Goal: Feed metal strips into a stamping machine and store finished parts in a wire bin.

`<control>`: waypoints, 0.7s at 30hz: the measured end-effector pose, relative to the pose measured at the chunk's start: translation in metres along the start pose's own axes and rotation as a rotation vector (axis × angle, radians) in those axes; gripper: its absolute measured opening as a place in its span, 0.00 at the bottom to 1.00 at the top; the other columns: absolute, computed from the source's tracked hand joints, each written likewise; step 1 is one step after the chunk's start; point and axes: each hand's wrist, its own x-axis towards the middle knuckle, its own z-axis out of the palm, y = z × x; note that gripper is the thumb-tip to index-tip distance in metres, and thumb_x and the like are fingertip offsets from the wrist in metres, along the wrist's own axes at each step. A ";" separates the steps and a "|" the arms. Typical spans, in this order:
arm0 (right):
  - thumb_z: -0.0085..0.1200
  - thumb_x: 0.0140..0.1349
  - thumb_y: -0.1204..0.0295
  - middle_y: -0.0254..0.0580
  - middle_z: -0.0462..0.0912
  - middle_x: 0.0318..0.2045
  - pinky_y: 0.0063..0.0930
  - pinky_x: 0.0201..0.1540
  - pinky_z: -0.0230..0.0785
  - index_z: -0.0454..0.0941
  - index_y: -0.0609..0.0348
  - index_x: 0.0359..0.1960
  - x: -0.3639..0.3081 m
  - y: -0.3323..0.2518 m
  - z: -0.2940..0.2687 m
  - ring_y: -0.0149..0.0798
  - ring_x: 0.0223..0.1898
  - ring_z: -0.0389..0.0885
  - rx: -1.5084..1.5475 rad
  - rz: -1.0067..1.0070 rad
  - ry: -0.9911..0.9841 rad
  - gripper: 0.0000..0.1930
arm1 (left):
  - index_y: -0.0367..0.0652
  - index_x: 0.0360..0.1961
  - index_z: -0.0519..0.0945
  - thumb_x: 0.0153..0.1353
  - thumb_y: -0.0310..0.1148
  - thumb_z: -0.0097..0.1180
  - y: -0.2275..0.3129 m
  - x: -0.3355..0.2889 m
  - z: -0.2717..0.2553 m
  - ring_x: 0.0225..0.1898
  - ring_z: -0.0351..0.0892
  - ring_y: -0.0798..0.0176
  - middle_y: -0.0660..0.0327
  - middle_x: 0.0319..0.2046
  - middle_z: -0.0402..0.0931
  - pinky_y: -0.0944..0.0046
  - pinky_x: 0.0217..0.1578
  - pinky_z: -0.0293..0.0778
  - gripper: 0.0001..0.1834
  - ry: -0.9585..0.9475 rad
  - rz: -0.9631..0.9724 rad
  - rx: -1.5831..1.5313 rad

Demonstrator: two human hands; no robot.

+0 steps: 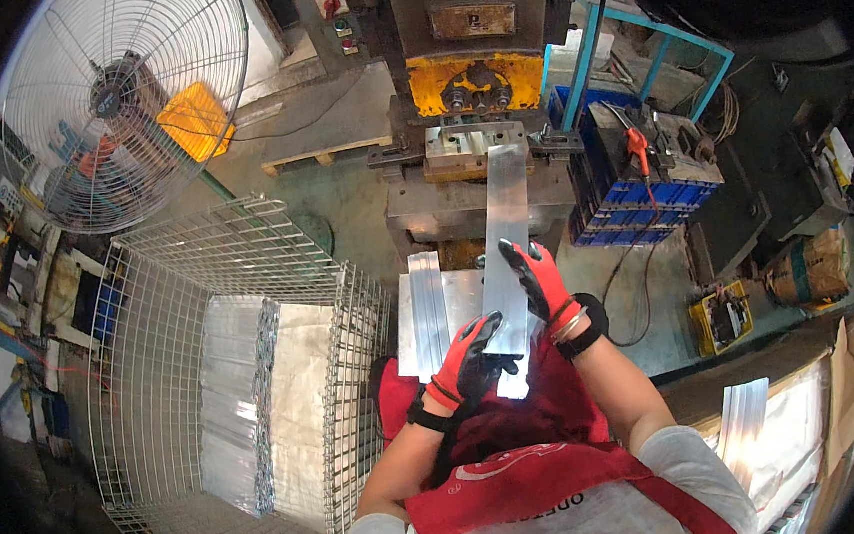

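Note:
A long, flat silvery metal strip [504, 206] points away from me, its far end over the front of the press's die block [453, 144]. My left hand [467, 362], in a red glove with black palm and fingers, is closed at the strip's near end, thumb on top. Farther up, my right hand [541, 283], gloved alike, grips the strip's right edge. Left of the strip, several similar metal strips [428, 302] lie on a pale metal plate [407, 339]. Beneath my hands, another shiny piece [513, 381] shows only in part.
A wire mesh cage [355, 373] holding stacked strips and cardboard stands at left. Behind it is a large fan [123, 100]. Blue crates [618, 207] carrying tools stand right of the press [474, 32]. More strips [744, 418] lie at lower right, near a yellow basket [722, 319].

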 end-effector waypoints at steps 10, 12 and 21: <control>0.45 0.61 0.66 0.37 0.77 0.42 0.22 0.48 0.61 0.72 0.65 0.45 0.048 0.009 -0.004 0.28 0.44 0.73 -0.337 -0.339 -0.271 0.16 | 0.40 0.44 0.69 0.61 0.48 0.40 0.029 0.043 0.007 0.22 0.77 0.61 0.54 0.33 0.75 0.69 0.14 0.70 0.22 0.076 -0.141 -0.171; 0.42 0.62 0.66 0.37 0.76 0.43 0.24 0.50 0.61 0.71 0.65 0.46 0.048 0.011 -0.001 0.30 0.45 0.72 -0.109 -0.191 -0.226 0.16 | 0.40 0.41 0.69 0.60 0.49 0.41 0.018 0.049 0.005 0.20 0.76 0.59 0.54 0.31 0.75 0.68 0.13 0.71 0.21 0.073 -0.124 -0.167; 0.47 0.59 0.61 0.28 0.76 0.29 0.17 0.31 0.63 0.76 0.60 0.38 0.037 0.021 0.000 0.22 0.28 0.71 -0.159 0.055 -0.047 0.15 | 0.45 0.38 0.67 0.58 0.48 0.47 -0.012 0.064 -0.003 0.18 0.75 0.55 0.56 0.27 0.71 0.65 0.12 0.71 0.18 0.191 -0.446 -0.661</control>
